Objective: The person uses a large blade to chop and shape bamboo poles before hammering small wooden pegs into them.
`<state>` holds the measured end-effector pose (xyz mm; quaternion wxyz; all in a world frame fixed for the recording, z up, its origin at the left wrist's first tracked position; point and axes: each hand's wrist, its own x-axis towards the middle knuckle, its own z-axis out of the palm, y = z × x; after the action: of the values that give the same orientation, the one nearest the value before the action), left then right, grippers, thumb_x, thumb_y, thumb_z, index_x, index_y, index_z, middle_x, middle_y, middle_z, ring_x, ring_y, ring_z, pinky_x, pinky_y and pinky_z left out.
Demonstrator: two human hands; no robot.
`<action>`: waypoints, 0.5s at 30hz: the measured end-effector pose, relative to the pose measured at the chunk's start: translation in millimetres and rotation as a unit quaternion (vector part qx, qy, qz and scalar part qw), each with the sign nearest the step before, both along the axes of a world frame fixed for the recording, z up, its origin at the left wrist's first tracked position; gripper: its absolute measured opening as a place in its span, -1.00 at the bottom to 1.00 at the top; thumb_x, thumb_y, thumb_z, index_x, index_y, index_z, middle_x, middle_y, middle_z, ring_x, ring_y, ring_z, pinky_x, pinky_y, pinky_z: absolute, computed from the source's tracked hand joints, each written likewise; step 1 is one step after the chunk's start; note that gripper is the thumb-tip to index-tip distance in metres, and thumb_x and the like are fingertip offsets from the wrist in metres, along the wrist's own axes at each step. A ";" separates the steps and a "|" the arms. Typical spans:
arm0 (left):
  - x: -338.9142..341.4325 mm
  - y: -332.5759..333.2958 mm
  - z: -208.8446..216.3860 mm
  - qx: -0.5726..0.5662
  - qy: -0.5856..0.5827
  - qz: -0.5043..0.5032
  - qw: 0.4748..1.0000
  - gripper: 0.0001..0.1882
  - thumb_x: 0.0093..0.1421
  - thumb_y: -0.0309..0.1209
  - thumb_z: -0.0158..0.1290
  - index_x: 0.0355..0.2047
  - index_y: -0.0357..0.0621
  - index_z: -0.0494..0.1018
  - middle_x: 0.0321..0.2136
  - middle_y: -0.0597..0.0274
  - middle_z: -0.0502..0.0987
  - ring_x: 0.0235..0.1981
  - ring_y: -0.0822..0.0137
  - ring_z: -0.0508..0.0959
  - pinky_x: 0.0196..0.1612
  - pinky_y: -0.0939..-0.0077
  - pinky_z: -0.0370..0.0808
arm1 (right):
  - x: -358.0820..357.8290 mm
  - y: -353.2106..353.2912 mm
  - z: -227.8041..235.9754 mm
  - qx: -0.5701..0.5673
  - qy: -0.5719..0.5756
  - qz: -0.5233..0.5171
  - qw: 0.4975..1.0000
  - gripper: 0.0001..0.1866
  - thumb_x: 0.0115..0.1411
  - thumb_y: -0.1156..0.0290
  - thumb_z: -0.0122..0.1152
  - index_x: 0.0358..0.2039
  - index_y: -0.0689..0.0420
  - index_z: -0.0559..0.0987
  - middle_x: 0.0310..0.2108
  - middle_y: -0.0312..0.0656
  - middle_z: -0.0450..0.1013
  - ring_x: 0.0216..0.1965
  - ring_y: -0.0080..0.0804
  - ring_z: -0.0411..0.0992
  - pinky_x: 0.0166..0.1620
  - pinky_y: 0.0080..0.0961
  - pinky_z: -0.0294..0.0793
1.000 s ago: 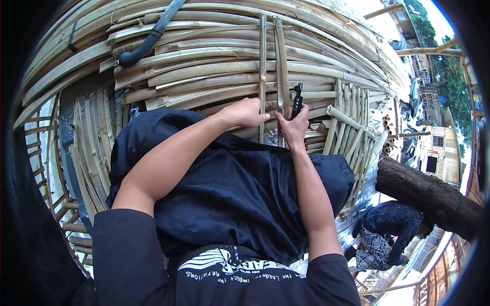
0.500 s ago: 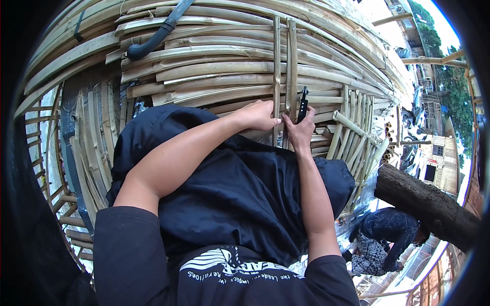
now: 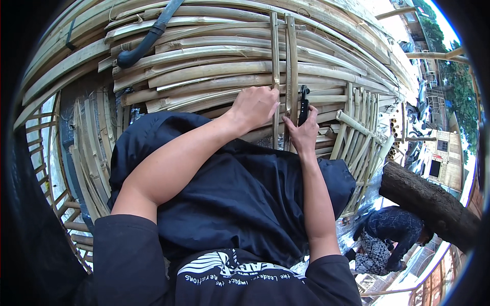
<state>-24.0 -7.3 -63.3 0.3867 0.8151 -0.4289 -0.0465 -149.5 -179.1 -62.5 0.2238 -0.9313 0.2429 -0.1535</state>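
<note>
Two narrow bamboo strips stand upright side by side in front of me, a left strip (image 3: 274, 51) and a right strip (image 3: 292, 56), crossing the stacked bamboo slats. My left hand (image 3: 253, 108) is closed round the left strip, fingers curled at its middle. In my right hand (image 3: 304, 133) is a slim black hand tool (image 3: 304, 108) with a row of holes, pointing up; its exact kind is unclear. The right thumb reaches toward the right strip's lower part. Both strips' lower ends are hidden near the dark cloth (image 3: 224, 188) over my lap.
Long split bamboo slats (image 3: 214, 74) fill the far side, with a dark bent pipe (image 3: 145, 43) at upper left. A bamboo rack (image 3: 357, 125) stands to the right. Beyond it, a thick log (image 3: 429, 196) slants near a crouching person (image 3: 390, 232).
My left hand has moved up and turned on the left strip, its knuckles now higher. The right hand keeps the black tool, nearly unmoved. The view has shifted slightly.
</note>
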 end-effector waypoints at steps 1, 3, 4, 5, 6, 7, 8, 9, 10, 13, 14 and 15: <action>0.8 -0.9 0.7 -0.034 -0.026 0.004 0.999 -0.76 0.25 -0.31 0.14 -0.29 -0.28 0.49 -0.41 -0.03 0.58 -0.32 -0.08 0.63 -0.27 0.10 0.60 | 1.1 1.6 1.7 -0.014 -0.006 0.005 1.000 -0.20 0.01 0.19 0.58 0.10 0.31 0.31 -0.30 0.18 0.59 -0.26 0.06 0.62 -0.13 -0.23 0.57; 4.5 -2.3 3.8 -0.038 -0.086 -0.012 0.996 -0.78 0.22 -0.33 0.17 -0.23 -0.21 0.49 -0.28 0.09 0.55 -0.19 0.05 0.57 -0.17 0.19 0.55 | 0.6 0.0 4.9 0.037 0.004 -0.025 0.999 -0.31 0.07 0.28 0.53 0.07 0.33 0.33 -0.29 0.19 0.58 -0.24 0.12 0.60 -0.13 -0.21 0.54; 7.4 -2.9 5.7 -0.042 -0.110 -0.014 0.993 -0.78 0.21 -0.34 0.18 -0.22 -0.20 0.50 -0.24 0.11 0.54 -0.14 0.08 0.54 -0.13 0.21 0.53 | 0.0 -3.2 3.7 0.048 -0.004 -0.031 0.998 -0.34 0.10 0.29 0.50 0.06 0.32 0.33 -0.33 0.17 0.57 -0.28 0.11 0.60 -0.16 -0.20 0.54; 10.8 -2.9 7.0 -0.047 -0.134 -0.016 0.990 -0.78 0.19 -0.35 0.18 -0.20 -0.19 0.50 -0.20 0.13 0.53 -0.10 0.11 0.52 -0.09 0.23 0.51 | -0.2 -5.8 3.1 0.060 -0.011 -0.036 0.998 -0.38 0.13 0.29 0.47 0.05 0.32 0.34 -0.37 0.15 0.57 -0.31 0.10 0.60 -0.18 -0.19 0.53; 19.4 -1.4 7.2 -0.046 -0.145 0.003 0.988 -0.72 0.17 -0.37 0.20 -0.13 -0.17 0.50 -0.14 0.15 0.51 -0.02 0.13 0.47 -0.02 0.21 0.45 | 1.4 -6.8 3.4 0.062 -0.006 -0.039 0.997 -0.42 0.16 0.30 0.43 0.05 0.32 0.35 -0.41 0.13 0.56 -0.35 0.09 0.59 -0.21 -0.18 0.52; 31.3 1.9 10.4 -0.097 -0.165 0.037 0.981 -0.70 0.16 -0.37 0.20 -0.10 -0.16 0.51 -0.14 0.14 0.52 -0.01 0.12 0.48 -0.01 0.17 0.45 | 1.0 -8.1 4.1 0.064 0.001 -0.044 0.997 -0.46 0.19 0.32 0.40 0.04 0.31 0.35 -0.45 0.11 0.55 -0.39 0.07 0.59 -0.24 -0.17 0.51; 44.3 5.2 14.1 -0.090 -0.168 0.086 0.978 -0.70 0.17 -0.37 0.20 -0.10 -0.16 0.51 -0.13 0.14 0.53 -0.01 0.11 0.48 -0.01 0.17 0.45 | 0.8 -9.6 5.0 0.067 0.009 -0.048 0.997 -0.50 0.22 0.33 0.36 0.03 0.31 0.36 -0.48 0.09 0.55 -0.43 0.06 0.58 -0.27 -0.16 0.50; 58.8 11.1 19.1 -0.080 -0.174 0.132 0.973 -0.71 0.18 -0.36 0.19 -0.09 -0.15 0.51 -0.12 0.14 0.53 0.00 0.10 0.49 0.00 0.16 0.45 | 1.1 -8.0 6.0 0.075 0.010 -0.048 0.996 -0.52 0.24 0.34 0.33 0.03 0.30 0.36 -0.50 0.08 0.54 -0.44 0.04 0.58 -0.29 -0.15 0.49; 74.2 15.9 26.1 -0.064 -0.167 0.163 0.970 -0.71 0.19 -0.35 0.18 -0.09 -0.14 0.52 -0.11 0.14 0.54 0.00 0.09 0.49 0.00 0.16 0.45 | 2.3 -8.6 10.0 0.080 0.008 -0.047 0.996 -0.55 0.25 0.35 0.31 0.03 0.30 0.36 -0.51 0.07 0.53 -0.46 0.03 0.58 -0.31 -0.15 0.49; 124.6 22.9 29.5 -0.010 -0.161 0.241 0.957 -0.73 0.28 -0.24 0.14 -0.11 -0.10 0.55 -0.13 0.16 0.57 -0.03 0.09 0.52 0.00 0.08 0.44 | 2.6 -18.6 11.1 0.081 -0.012 -0.043 0.996 -0.61 0.27 0.38 0.28 0.01 0.29 0.40 -0.53 0.04 0.53 -0.50 -0.05 0.57 -0.36 -0.22 0.48; 141.3 23.6 29.0 0.009 -0.189 0.260 0.947 -0.74 0.31 -0.21 0.11 -0.14 -0.09 0.57 -0.16 0.18 0.58 -0.04 0.10 0.53 -0.03 0.09 0.44 | 2.9 -19.8 13.3 0.105 -0.007 -0.050 0.993 -0.61 0.27 0.38 0.28 0.01 0.29 0.41 -0.54 0.00 0.52 -0.51 -0.11 0.56 -0.36 -0.24 0.48; 151.8 23.3 27.5 0.028 -0.211 0.280 0.936 -0.74 0.33 -0.17 0.09 -0.18 -0.08 0.58 -0.19 0.20 0.59 -0.06 0.11 0.54 -0.06 0.10 0.44 | 1.7 -21.1 17.4 0.125 0.005 -0.057 0.990 -0.62 0.28 0.37 0.29 0.00 0.29 0.42 -0.55 -0.03 0.52 -0.52 -0.17 0.55 -0.37 -0.27 0.47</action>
<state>127.8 16.0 -35.8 0.2616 0.9039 -0.2533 0.2245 -147.8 -200.2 -45.2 0.3285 -0.8812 0.3140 -0.1301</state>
